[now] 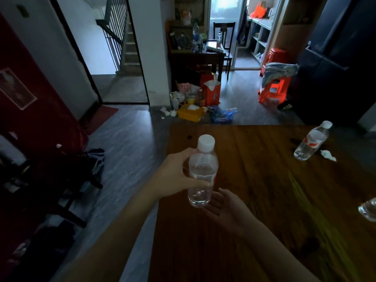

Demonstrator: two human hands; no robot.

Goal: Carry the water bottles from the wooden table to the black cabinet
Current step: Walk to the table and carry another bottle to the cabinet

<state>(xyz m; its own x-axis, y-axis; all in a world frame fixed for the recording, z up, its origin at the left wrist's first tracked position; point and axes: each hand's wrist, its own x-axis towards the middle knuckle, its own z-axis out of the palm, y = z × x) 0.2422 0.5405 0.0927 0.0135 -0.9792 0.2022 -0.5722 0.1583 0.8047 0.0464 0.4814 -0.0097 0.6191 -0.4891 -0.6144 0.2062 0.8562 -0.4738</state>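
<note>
My left hand grips a clear water bottle with a white cap and red label, upright near the left edge of the wooden table. Just below and right of the bottle's base, my right hand is open, palm up, holding nothing. A second water bottle stands near the table's far right corner. Only part of a third bottle shows at the right frame edge. A tall black cabinet stands beyond the table at the upper right.
A crumpled tissue lies beside the second bottle. Trash and boxes litter the floor past the table. Red plastic stools with a cloth stand before the cabinet. Dark chairs with clothes sit at left. A cluttered far table stands behind.
</note>
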